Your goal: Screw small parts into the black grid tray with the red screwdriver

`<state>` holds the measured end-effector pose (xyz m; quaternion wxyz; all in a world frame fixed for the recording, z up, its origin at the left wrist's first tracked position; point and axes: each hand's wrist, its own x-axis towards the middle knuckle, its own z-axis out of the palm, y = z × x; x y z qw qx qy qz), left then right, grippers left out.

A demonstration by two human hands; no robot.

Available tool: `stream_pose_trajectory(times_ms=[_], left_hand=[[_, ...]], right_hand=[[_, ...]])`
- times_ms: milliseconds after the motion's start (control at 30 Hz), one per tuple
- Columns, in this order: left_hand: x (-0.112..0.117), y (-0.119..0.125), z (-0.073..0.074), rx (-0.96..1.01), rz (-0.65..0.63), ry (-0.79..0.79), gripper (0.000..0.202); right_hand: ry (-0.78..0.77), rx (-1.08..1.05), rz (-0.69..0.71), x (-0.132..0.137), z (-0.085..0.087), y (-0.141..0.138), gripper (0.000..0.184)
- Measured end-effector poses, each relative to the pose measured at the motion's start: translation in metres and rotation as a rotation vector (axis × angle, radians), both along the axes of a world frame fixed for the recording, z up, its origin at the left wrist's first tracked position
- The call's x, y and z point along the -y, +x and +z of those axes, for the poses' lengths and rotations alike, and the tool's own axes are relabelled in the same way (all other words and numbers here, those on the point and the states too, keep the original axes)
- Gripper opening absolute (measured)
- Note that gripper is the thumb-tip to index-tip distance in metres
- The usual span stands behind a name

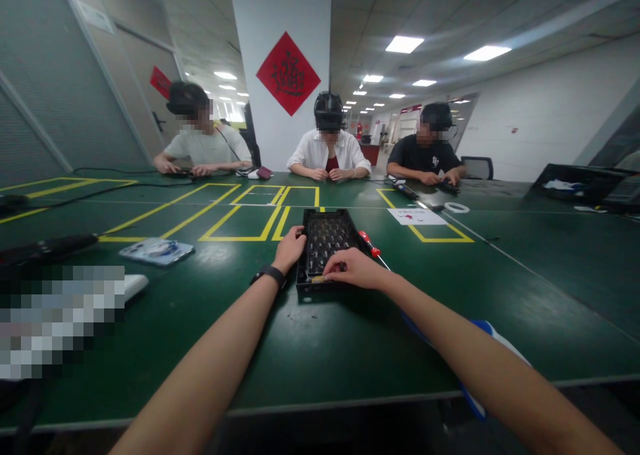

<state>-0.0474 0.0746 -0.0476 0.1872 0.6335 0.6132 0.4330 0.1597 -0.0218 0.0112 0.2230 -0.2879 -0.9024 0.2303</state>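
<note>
Bare forearms [210, 348] rise from below; mid-frame, my left hand [290, 250] clasps a black tray [320, 286]; my right hand [356, 268] bunches over its near end, grip unclear.

Tray [313, 288]: on table [350, 348]. Left hand [291, 248]: on tray's left edge. Right hand [354, 268]: at tray's near end. Screwdriver [369, 242]: beside tray, right side.
</note>
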Motion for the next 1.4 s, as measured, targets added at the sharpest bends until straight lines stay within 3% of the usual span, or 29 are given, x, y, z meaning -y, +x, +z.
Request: stream_pose_trajectory(times_ms=[267, 900, 1400], left_hand=[[-0.0002, -0.0003, -0.0008, -0.008, 0.010, 0.005, 0.040], [-0.0009, 0.0001, -0.0004, -0.004, -0.008, 0.012, 0.040], [-0.0001, 0.0003, -0.0006, 0.012, -0.016, 0.015, 0.042]], right_hand=[[-0.018, -0.016, -0.010, 0.0000, -0.0021, 0.0003, 0.022], [0.217, 0.111, -0.049, -0.0032, -0.0016, -0.0005, 0.022], [0.241, 0.127, -0.093, -0.0019, -0.0034, -0.0039, 0.019]])
